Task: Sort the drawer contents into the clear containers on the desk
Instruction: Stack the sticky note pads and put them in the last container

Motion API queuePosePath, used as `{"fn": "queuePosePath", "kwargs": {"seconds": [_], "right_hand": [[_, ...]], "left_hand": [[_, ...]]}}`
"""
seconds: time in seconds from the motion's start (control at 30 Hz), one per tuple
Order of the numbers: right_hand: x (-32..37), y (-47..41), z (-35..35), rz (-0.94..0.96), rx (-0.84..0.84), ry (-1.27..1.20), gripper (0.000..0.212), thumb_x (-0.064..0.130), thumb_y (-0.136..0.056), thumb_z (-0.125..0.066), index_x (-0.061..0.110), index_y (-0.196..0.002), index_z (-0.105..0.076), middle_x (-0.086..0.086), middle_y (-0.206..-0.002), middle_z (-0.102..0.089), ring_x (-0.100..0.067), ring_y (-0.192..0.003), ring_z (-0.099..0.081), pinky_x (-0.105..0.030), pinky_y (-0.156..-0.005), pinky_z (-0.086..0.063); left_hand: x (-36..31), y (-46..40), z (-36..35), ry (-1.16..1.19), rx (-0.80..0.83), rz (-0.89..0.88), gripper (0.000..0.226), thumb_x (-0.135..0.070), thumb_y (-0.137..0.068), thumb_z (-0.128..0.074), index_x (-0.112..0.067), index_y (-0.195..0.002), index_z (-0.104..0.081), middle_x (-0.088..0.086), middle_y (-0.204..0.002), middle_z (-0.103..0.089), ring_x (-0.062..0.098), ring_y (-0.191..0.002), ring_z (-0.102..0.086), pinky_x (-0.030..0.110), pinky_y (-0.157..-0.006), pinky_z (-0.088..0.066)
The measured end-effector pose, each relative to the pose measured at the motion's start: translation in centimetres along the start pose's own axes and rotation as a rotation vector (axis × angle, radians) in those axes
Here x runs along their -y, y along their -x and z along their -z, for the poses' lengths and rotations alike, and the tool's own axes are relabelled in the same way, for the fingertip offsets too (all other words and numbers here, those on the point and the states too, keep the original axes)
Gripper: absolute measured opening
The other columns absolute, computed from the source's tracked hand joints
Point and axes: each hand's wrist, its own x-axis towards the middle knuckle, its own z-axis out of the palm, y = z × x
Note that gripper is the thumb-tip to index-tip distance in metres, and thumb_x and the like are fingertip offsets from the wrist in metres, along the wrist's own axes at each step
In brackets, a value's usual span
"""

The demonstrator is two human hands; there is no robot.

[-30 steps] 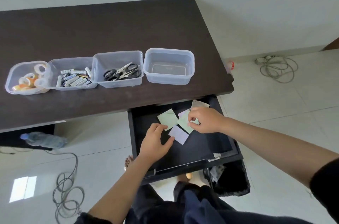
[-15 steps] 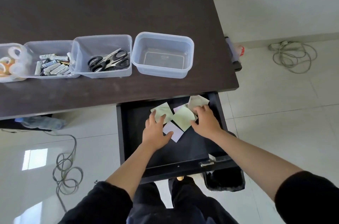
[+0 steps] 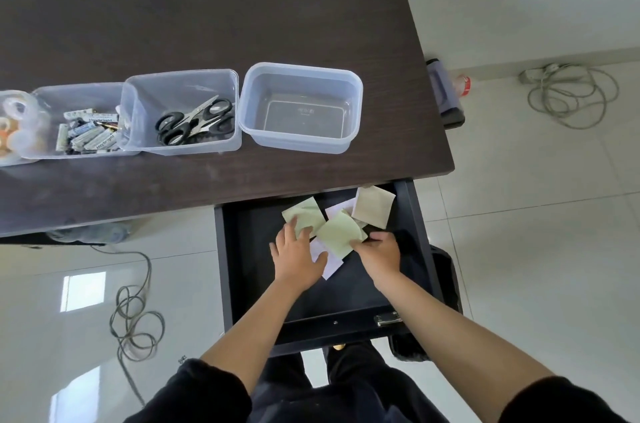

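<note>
**Inspector A:** The right hand (image 3: 379, 254) sits in the open drawer (image 3: 420, 232), fingers pinched on the edge of a pale green sticky-note pad (image 3: 337, 234). The left hand (image 3: 296, 254) lies spread and flat, palm down, over a second green pad (image 3: 304, 214) and a white pad (image 3: 332, 265); it presses but does not visibly grasp. A cream pad (image 3: 374, 206) lies untouched at the drawer's back right.

**Inspector B:** Change against the preceding second?

**Inspector A:** A second ago the right hand was up by the back pads; it has since drawn back toward the drawer front and taken the middle green pad at its near edge. The left hand has pushed forward onto the pads. My reading is that the pads are being gathered into one stack before lifting.

**Inspector B:** Bearing on the task?

**Inspector A:** All pads remain in the drawer. On the worktop (image 3: 207, 24), the rightmost clear container (image 3: 301, 107) is empty and likely their destination. The others hold scissors (image 3: 195, 121), batteries (image 3: 88, 135) and tape rolls (image 3: 14, 124), so this appears to be the final category.

**Inspector B:** Legible markings?

**Inspector A:** The batteries carry printed labels, too small to read with confidence. Embossed marks on the empty container's base are illegible. The pads show no writing.
</note>
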Motion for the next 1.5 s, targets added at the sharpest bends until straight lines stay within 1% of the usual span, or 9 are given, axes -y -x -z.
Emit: {"fn": "queuePosePath", "kwargs": {"seconds": [0.23, 0.3, 0.43, 0.53, 0.7, 0.9, 1.03, 1.23, 1.5], "right_hand": [[0.1, 0.3, -1.0, -0.08, 0.095, -0.173, 0.011, 0.014, -0.083, -0.069, 0.01, -0.092, -0.064, -0.003, -0.082, -0.064, -0.019, -0.075, -0.058, -0.022, -0.057, -0.043], [0.2, 0.3, -1.0, -0.158, 0.153, -0.256, 0.012, 0.014, -0.086, -0.066, 0.012, -0.096, -0.061, -0.008, -0.095, -0.065, -0.023, -0.085, -0.062, -0.026, -0.064, -0.051], [-0.1, 1.0, -0.4, -0.271, 0.292, -0.419, 0.013, 0.007, -0.089, -0.062, 0.006, -0.102, -0.057, -0.014, -0.097, -0.067, -0.024, -0.086, -0.066, -0.036, -0.08, -0.053], [-0.8, 2.0, -0.2, -0.31, 0.398, -0.478, 0.019, 0.003, -0.089, -0.062, 0.004, -0.107, -0.054, -0.015, -0.101, -0.068, -0.025, -0.088, -0.068, -0.038, -0.085, -0.051], [-0.7, 2.7, 0.2, -0.278, 0.373, -0.326, 0.02, 0.02, -0.089, -0.066, 0.01, -0.105, -0.06, -0.006, -0.1, -0.07, -0.02, -0.094, -0.067, -0.038, -0.089, -0.047], [2.5, 0.8, 1.6, -0.34, 0.056, -0.517, 0.03, 0.037, -0.083, -0.071, 0.012, -0.095, -0.061, 0.001, -0.097, -0.065, -0.016, -0.094, -0.064, -0.036, -0.082, -0.048], [4.0, 0.0, 1.3, -0.376, 0.011, -0.603, 0.027, 0.023, -0.088, -0.066, 0.008, -0.11, -0.061, -0.005, -0.112, -0.067, -0.018, -0.102, -0.065, -0.036, -0.087, -0.046], [4.6, 1.0, 1.5, -0.252, -0.033, -0.705, 0.011, 0.009, -0.09, -0.056, 0.008, -0.08, -0.059, -0.012, -0.109, -0.068, -0.019, -0.094, -0.066, -0.03, -0.083, -0.05], [2.3, 3.7, 3.1, 0.077, 0.042, -0.405, 0.017, 0.016, -0.095, -0.05, 0.015, -0.112, -0.054, -0.01, -0.117, -0.061, -0.027, -0.107, -0.061, -0.038, -0.078, -0.057]], "left_hand": [[-0.5, 0.6, -0.3, 0.073, 0.036, -0.033, 0.063, -0.038, -0.087, -0.057, -0.021, -0.143, -0.035, -0.006, -0.15, -0.033, 0.02, -0.141, -0.022, 0.049, -0.118, -0.015], [-0.4, 0.6, -0.1, 0.11, 0.012, -0.016, 0.057, -0.036, -0.086, -0.058, -0.02, -0.138, -0.042, -0.003, -0.143, -0.042, 0.022, -0.136, -0.031, 0.044, -0.115, -0.025], [-0.8, 1.4, 0.7, 0.366, 0.048, 0.042, 0.049, -0.027, -0.087, -0.059, -0.016, -0.132, -0.042, 0.002, -0.122, -0.058, 0.019, -0.112, -0.053, 0.029, -0.086, -0.047], [-1.2, 2.5, 1.0, 0.615, 0.075, 0.071, 0.061, -0.016, -0.086, -0.063, -0.024, -0.137, -0.031, 0.004, -0.11, -0.059, 0.016, -0.089, -0.063, 0.02, -0.063, -0.046], [-1.3, 3.9, 0.7, 0.731, -0.062, 0.076, 0.04, -0.006, -0.085, -0.062, -0.031, -0.111, -0.045, 0.004, -0.102, -0.06, 0.014, -0.074, -0.061, 0.015, -0.055, -0.046], [-0.1, 5.2, 2.1, 0.732, -0.182, 0.112, 0.032, -0.005, -0.09, -0.056, -0.019, -0.118, -0.05, -0.005, -0.097, -0.055, 0.008, -0.074, -0.054, 0.015, -0.063, -0.046], [0.7, 6.2, 3.1, 0.725, -0.155, 0.119, 0.043, -0.003, -0.083, -0.065, -0.017, -0.119, -0.044, -0.005, -0.101, -0.053, 0.01, -0.086, -0.057, 0.013, -0.06, -0.044], [1.6, 6.9, 3.4, 0.734, -0.124, 0.112, 0.056, 0.002, -0.079, -0.065, -0.026, -0.121, -0.043, -0.007, -0.106, -0.052, 0.005, -0.09, -0.054, 0.016, -0.064, -0.047], [1.2, 6.8, 3.2, 0.85, -0.112, 0.09, 0.036, -0.004, -0.088, -0.058, -0.028, -0.114, -0.056, 0.004, -0.11, -0.065, 0.018, -0.095, -0.066, 0.042, -0.076, -0.06]]}}
